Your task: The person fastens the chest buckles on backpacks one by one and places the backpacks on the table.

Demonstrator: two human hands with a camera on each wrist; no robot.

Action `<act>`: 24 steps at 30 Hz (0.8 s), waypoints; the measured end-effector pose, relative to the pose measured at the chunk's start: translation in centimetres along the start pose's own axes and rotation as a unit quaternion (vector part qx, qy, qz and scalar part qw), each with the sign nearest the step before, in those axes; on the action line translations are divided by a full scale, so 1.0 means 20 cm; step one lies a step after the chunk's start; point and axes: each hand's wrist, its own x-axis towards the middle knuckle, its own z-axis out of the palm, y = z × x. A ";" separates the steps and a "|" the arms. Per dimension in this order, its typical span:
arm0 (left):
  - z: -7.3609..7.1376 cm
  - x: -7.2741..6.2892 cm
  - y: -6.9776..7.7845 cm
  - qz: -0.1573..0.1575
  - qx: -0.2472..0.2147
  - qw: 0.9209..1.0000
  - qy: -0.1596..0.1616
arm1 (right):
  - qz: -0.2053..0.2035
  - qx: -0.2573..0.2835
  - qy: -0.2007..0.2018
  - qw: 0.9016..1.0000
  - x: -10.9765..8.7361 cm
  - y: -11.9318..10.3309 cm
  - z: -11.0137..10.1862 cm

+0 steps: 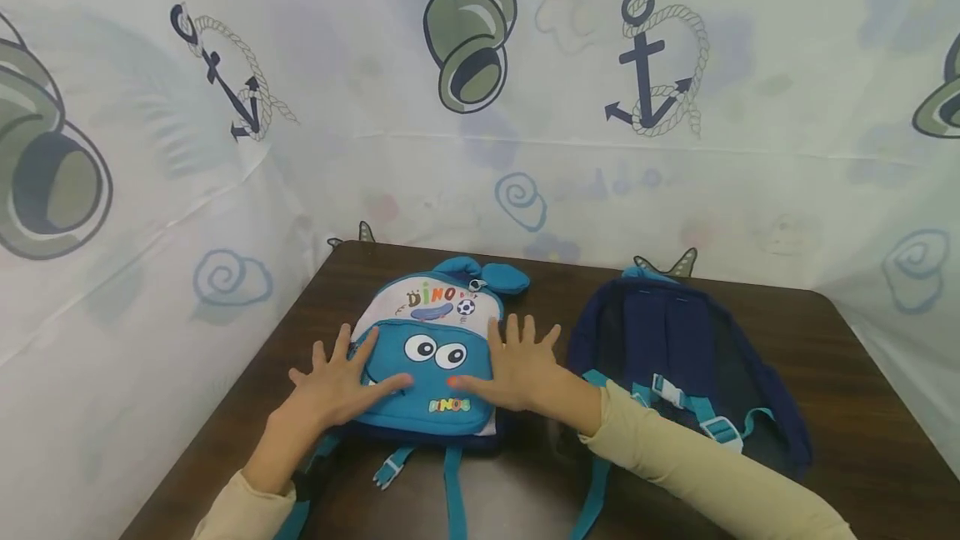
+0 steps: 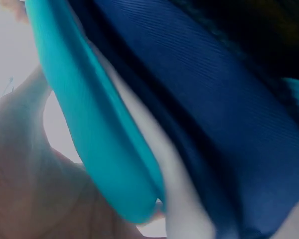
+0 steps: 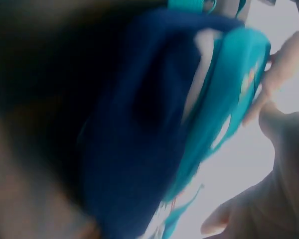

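A small blue and white backpack (image 1: 431,340) with cartoon eyes and "DINO" lettering lies face up on the brown table. My left hand (image 1: 333,386) spreads its fingers over the pack's left edge, thumb pointing in across the front pocket. On the opposite edge my right hand (image 1: 517,365) is likewise splayed, its thumb reaching toward the other one. In the left wrist view the pack's teal pocket (image 2: 89,124) and navy side (image 2: 199,99) fill the space beside the palm. The right wrist view shows the navy side panel (image 3: 139,124) next to the hand.
A second, navy backpack (image 1: 675,340) lies to the right with its straps and white buckles upward, partly behind my right forearm. Teal straps (image 1: 453,490) trail toward the table's near side. A printed curtain (image 1: 555,107) hangs behind the dark wooden table (image 1: 795,332).
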 end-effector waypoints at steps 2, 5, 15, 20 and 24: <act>0.00 -0.02 -0.04 -0.011 -0.029 0.999 -0.014 | -0.019 0.007 0.001 1.000 0.03 -0.08 0.03; 0.00 -0.04 -0.09 -0.019 -0.081 0.996 -0.036 | -0.041 0.019 -0.001 0.999 0.06 -0.18 0.08; 0.05 -0.07 -0.23 -0.050 -0.167 0.983 -0.061 | -0.096 0.041 0.009 0.995 0.15 -0.39 0.20; 0.07 -0.07 -0.22 -0.043 -0.275 0.960 -0.036 | -0.111 0.061 0.033 0.991 0.21 -0.44 0.27; 0.05 -0.06 -0.20 -0.066 -0.369 0.927 -0.019 | -0.115 0.066 0.049 0.990 0.23 -0.45 0.31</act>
